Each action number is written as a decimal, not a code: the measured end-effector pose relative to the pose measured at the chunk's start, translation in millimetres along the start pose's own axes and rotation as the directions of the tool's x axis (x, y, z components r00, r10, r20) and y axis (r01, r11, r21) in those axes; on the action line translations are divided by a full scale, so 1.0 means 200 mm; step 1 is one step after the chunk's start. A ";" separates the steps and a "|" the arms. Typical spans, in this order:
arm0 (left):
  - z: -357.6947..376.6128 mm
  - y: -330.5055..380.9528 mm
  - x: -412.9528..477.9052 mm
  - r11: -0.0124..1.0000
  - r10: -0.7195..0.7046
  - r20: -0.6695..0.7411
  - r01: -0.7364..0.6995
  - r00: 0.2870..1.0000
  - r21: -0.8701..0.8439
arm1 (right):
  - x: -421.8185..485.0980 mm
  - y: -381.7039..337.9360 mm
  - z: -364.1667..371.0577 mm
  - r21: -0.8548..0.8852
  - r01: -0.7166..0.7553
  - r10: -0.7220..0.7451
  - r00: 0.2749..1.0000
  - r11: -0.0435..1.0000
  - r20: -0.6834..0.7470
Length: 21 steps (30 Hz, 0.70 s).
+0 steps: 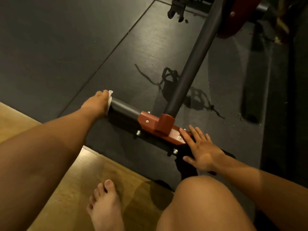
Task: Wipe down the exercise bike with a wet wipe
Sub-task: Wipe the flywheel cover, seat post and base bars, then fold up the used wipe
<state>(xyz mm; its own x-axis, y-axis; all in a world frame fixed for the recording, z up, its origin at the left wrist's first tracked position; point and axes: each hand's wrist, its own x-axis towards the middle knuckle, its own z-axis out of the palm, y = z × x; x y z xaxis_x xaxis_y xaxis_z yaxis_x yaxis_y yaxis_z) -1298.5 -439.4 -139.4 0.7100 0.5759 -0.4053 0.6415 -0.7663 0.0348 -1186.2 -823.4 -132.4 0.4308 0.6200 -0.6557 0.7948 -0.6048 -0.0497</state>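
Your left hand (96, 104), left of centre, grips the wipe (109, 99) over the base bar (124, 109) end; your right hand (200, 147) rests flat on the bracket (160, 127). A loose grip could let the wipe slip off.

Dim warm indoor light, soft shadows on dark floor mat (66, 47), wide-angle bending at edges, slight blur

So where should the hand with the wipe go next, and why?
Probably slide the left hand and its wet wipe along the black bar toward the red bracket. The wipe sits at the bar's far end, so that stretch lies right beside it, while the right hand rests flat near the bracket.
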 end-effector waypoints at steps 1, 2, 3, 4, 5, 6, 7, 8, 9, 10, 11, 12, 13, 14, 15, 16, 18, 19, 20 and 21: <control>-0.02 -0.02 -0.01 0.996 -0.063 0.033 0.065 0.997 -0.053 | 0.00 0.00 -0.01 -0.006 -0.015 0.015 0.999 1.000 0.029; -0.05 -0.04 -0.03 0.987 -0.125 0.055 0.130 0.991 -0.092 | -0.01 -0.01 -0.03 -0.011 -0.030 0.031 0.998 0.999 0.057; -0.06 -0.04 -0.06 0.972 -0.180 0.075 0.190 0.981 -0.140 | -0.03 -0.02 -0.04 -0.011 -0.042 0.042 0.996 0.999 0.079; -0.07 -0.02 -0.12 0.937 -0.219 0.113 0.241 0.969 -0.253 | -0.04 -0.05 -0.06 -0.003 -0.052 0.052 0.994 0.999 0.097; -0.07 0.04 -0.20 0.846 -0.242 0.222 0.317 0.945 -0.429 | -0.07 -0.08 -0.08 0.024 -0.070 0.067 0.992 0.997 0.108; -0.07 0.14 -0.31 0.683 -0.210 0.366 0.404 0.907 -0.609 | -0.10 -0.12 -0.11 0.067 -0.095 0.087 0.990 0.993 0.110; -0.08 0.25 -0.41 0.490 -0.130 0.483 0.480 0.866 -0.727 | -0.14 -0.15 -0.14 0.125 -0.123 0.110 0.988 0.984 0.111; -0.09 0.36 -0.51 0.341 -0.045 0.545 0.526 0.837 -0.779 | -0.17 -0.19 -0.19 0.191 -0.147 0.129 0.986 0.971 0.105; -0.12 0.46 -0.61 0.249 0.027 0.566 0.543 0.824 -0.802 | -0.21 -0.23 -0.25 0.263 -0.161 0.143 0.986 0.951 0.087; -0.17 0.54 -0.71 0.182 0.075 0.579 0.559 0.812 -0.809 | -0.26 -0.27 -0.32 0.350 -0.164 0.153 0.986 0.922 0.059; -0.23 0.60 -0.82 0.119 0.120 0.599 0.588 0.792 -0.800 | -0.32 -0.30 -0.39 0.448 -0.158 0.168 0.986 0.880 0.018; -0.31 0.65 -0.93 0.070 0.148 0.629 0.627 0.763 -0.776 | -0.41 -0.32 -0.47 0.550 -0.152 0.203 0.979 0.821 -0.033; -0.37 0.68 -1.02 0.022 0.161 0.652 0.657 0.741 -0.753 | -0.49 -0.34 -0.54 0.653 -0.160 0.261 0.963 0.741 -0.061; -0.45 0.69 -1.13 -0.014 0.176 0.667 0.679 0.725 -0.734 | -0.59 -0.36 -0.60 0.754 -0.175 0.328 0.943 0.633 -0.056; -0.54 0.70 -1.26 -0.052 0.188 0.671 0.690 0.717 -0.722 | -0.70 -0.38 -0.66 0.846 -0.195 0.376 0.927 0.496 -0.007; -0.65 0.70 -1.40 -0.103 0.191 0.680 0.704 0.708 -0.703 | -0.83 -0.40 -0.72 0.917 -0.209 0.388 0.919 0.340 0.066; -0.89 0.70 -1.71 -0.191 0.222 0.676 0.712 0.702 -0.676 | -1.14 -0.48 -0.85 0.967 -0.255 0.319 0.916 -0.004 0.243; -1.01 0.71 -1.86 -0.211 0.235 0.661 0.701 0.712 -0.681 | -1.31 -0.53 -0.90 0.943 -0.288 0.244 0.915 -0.166 0.322; -1.14 0.71 -2.00 -0.222 0.257 0.645 0.694 0.720 -0.685 | -1.48 -0.57 -0.96 0.907 -0.302 0.170 0.917 -0.295 0.361; -1.26 0.70 -2.13 -0.222 0.284 0.638 0.696 0.716 -0.683 | -1.64 -0.62 -1.01 0.869 -0.302 0.113 0.922 -0.392 0.371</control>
<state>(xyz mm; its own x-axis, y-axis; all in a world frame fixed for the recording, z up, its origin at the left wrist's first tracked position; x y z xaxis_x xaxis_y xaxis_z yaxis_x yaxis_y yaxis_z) -1436.7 -720.2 268.3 0.5050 0.0136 -0.8630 0.5504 0.7652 0.3341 -1339.7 -851.2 241.7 0.3277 0.3177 -0.8897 -0.8132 -0.3846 -0.4369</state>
